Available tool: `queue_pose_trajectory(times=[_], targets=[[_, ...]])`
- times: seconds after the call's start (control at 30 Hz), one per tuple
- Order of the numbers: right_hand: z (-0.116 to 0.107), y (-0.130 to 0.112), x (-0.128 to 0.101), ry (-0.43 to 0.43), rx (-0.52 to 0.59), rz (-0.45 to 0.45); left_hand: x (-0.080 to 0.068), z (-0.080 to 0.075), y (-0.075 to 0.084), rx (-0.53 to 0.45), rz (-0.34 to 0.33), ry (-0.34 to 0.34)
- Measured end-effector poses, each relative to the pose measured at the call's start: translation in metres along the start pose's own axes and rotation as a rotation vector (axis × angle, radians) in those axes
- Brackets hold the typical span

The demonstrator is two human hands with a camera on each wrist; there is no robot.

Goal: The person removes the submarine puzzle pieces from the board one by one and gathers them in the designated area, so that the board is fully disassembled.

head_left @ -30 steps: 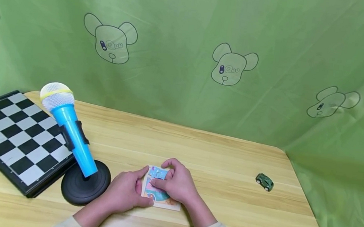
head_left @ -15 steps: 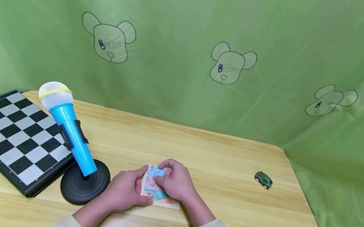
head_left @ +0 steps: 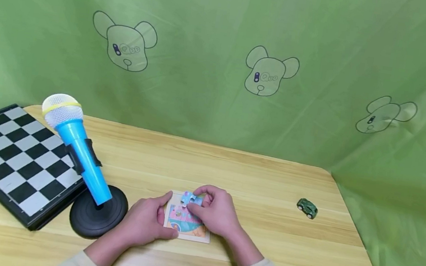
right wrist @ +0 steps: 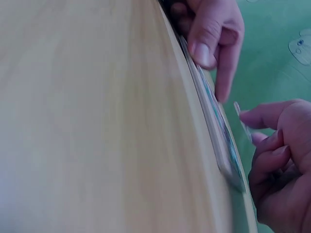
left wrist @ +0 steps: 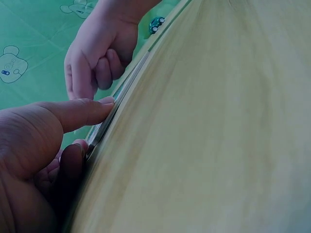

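Observation:
A small jigsaw puzzle (head_left: 188, 228) with a pale border and a pink, blue and orange picture lies flat on the table in the head view. My left hand (head_left: 145, 220) holds its left side, thumb on the near corner and a finger along the far corner. Between thumb and forefinger, my right hand (head_left: 219, 212) pinches a blue puzzle piece (head_left: 187, 198) over the puzzle's upper part. In the right wrist view this thin piece (right wrist: 243, 120) stands tilted, apart from the puzzle board (right wrist: 214, 116). Part of the picture is hidden by the right hand.
A blue toy microphone (head_left: 85, 151) leans on its round black stand (head_left: 98, 217) left of the left hand. Behind it lies a black-and-white chessboard (head_left: 21, 156). A green toy car (head_left: 307, 208) sits at the right. A green curtain (head_left: 194, 94) hangs behind the wooden table (head_left: 263, 181).
The right hand has drawn the blue piece up from the puzzle and shifted slightly right, baring a pale patch at the upper left. The left hand keeps its hold. The view has shifted slightly.

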State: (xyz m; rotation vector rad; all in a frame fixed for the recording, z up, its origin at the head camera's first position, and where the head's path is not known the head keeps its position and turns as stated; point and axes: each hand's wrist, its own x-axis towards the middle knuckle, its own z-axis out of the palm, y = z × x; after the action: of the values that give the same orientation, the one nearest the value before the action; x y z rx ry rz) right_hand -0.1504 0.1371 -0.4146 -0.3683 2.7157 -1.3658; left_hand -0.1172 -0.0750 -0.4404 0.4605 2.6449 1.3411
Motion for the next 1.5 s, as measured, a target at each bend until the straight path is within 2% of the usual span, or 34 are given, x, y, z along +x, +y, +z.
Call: queue_pose_trajectory(times=[0.23,0.73,0.93,1.23,1.37,1.5], targets=[[-0.023,0.013,-0.008,0.020,0.069,-0.044,0.001,0.000,0.000,-0.010,-0.018,-0.002],[-0.061,0.057,-0.014,-0.009,-0.027,-0.040,0.000,0.000,0.000,-0.015,-0.018,-0.003],[-0.068,0.069,-0.015,-0.043,-0.056,-0.049,-0.001,0.001,0.001,-0.016,-0.020,-0.005],[-0.072,0.074,-0.014,-0.058,-0.074,-0.008,-0.001,0.000,0.001,-0.026,-0.019,-0.006],[-0.071,0.073,-0.013,-0.060,-0.043,-0.006,-0.001,0.000,0.000,-0.028,-0.016,-0.007],[-0.064,0.069,-0.012,-0.074,0.042,-0.029,-0.001,0.000,0.000,-0.027,-0.015,-0.007]])
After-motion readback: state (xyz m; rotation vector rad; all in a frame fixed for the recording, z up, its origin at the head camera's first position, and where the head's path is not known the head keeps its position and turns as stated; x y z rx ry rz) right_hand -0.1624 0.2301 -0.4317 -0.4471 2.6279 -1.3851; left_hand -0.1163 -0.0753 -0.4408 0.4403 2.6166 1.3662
